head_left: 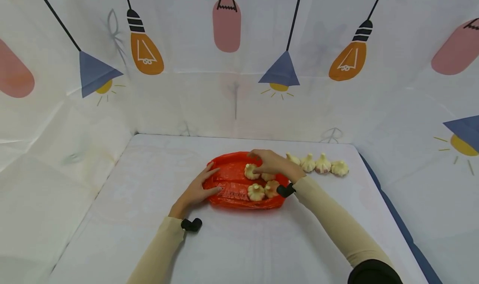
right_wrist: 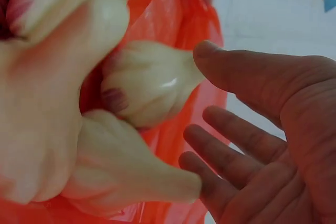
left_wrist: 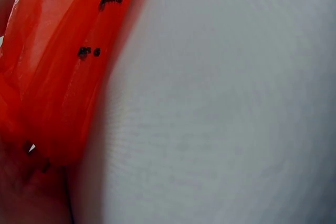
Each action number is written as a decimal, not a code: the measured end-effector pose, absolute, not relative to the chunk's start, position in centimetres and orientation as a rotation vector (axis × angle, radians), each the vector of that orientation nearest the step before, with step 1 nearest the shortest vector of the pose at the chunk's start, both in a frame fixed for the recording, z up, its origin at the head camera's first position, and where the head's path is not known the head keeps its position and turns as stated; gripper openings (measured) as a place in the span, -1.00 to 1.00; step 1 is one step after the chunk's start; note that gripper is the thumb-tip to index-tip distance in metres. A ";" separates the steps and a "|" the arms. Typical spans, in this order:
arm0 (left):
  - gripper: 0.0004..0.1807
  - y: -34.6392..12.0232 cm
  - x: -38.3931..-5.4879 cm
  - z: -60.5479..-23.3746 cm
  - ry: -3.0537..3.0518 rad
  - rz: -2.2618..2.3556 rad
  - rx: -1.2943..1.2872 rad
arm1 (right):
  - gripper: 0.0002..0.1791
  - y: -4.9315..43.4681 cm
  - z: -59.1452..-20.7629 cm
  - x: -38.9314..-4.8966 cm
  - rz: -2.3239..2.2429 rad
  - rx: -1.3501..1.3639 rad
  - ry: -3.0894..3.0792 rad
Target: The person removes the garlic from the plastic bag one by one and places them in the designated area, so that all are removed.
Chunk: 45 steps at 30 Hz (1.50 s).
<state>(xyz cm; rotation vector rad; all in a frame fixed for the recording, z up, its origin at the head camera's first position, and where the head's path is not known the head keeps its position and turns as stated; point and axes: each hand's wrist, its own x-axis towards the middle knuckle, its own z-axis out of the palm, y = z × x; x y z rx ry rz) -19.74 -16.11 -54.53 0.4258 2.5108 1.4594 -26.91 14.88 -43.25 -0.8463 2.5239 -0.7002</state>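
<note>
A red plastic bag [head_left: 228, 175] lies spread in an oval on the white table, black print showing in the left wrist view. My left hand [head_left: 197, 189] rests at its left edge with fingers and thumb spread. Several garlic bulbs [head_left: 256, 192] sit on the right half of the bag. Over them is my right hand [head_left: 272, 162], fingers loosely extended and thumb apart. In the right wrist view, the thumb tip is right at the stem of one garlic bulb [right_wrist: 149, 82], and the lower fingers are close to another bulb's stem [right_wrist: 178, 184].
A row of several more garlic bulbs [head_left: 322, 164] stands on the table [head_left: 239, 246] to the right of the bag, partly behind the right hand. White sheets printed with lamps and bulbs [head_left: 224, 105] rise around the table's back and sides.
</note>
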 end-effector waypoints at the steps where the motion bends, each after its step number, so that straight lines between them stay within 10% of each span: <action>1: -0.14 -16.1 -19.7 -54.5 2.511 1.458 0.426 | -0.35 14.9 -43.4 -27.1 -0.692 -0.843 2.519; 45: -0.11 -16.2 -19.9 -54.3 2.522 1.445 0.459 | -0.49 14.7 -45.7 -28.5 -0.651 -0.735 2.469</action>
